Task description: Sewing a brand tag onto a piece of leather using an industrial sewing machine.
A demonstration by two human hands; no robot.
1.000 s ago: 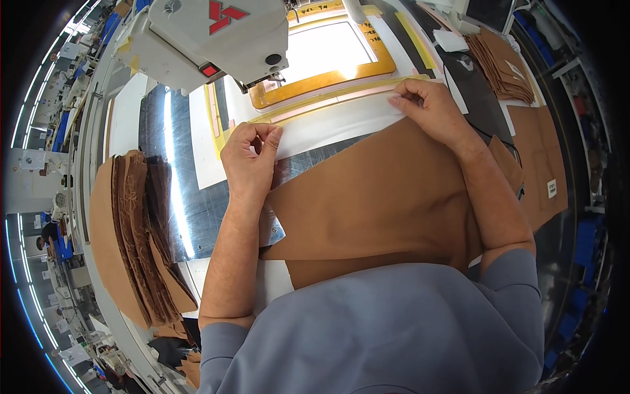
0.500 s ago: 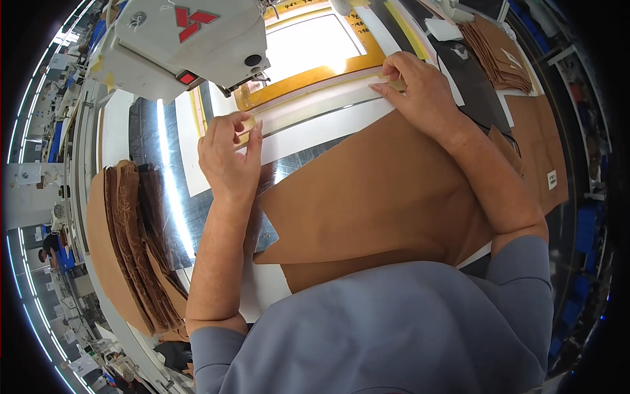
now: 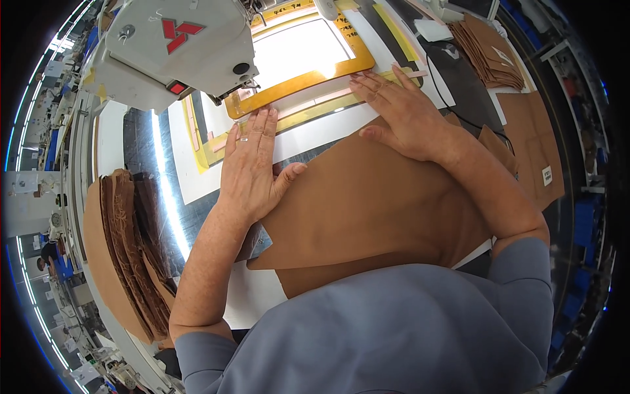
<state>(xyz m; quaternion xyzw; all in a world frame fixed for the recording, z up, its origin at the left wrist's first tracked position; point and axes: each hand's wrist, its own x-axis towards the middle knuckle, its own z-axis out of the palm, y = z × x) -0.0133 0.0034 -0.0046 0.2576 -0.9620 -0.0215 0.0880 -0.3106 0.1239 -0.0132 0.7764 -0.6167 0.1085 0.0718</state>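
Note:
Below the near bar of an amber frame [image 3: 302, 86], both of my hands lie flat with nothing held. My left hand [image 3: 252, 164] has its fingertips near the frame's left corner, thumb spread over the brown fabric [image 3: 374, 203]. On the other side my right hand [image 3: 407, 118] stretches its fingers across the end of a yellow-edged strip [image 3: 308, 115], close to the frame's right corner. This strip runs along the frame between my hands. Draped toward my body, the brown fabric passes under my right forearm.
A white sewing machine head [image 3: 151, 65] overhangs the frame at upper left. Stacked brown pieces [image 3: 121, 256] sit left of my left arm. At upper right is another brown stack [image 3: 485, 52], with a labelled brown piece [image 3: 528, 148] nearer. A black cable [image 3: 469, 117] curves past my right forearm.
Both hands have gone from pinching the clear strip's edge to lying flat with fingers extended. The strip has lowered against the layers beneath, and the view has shifted slightly.

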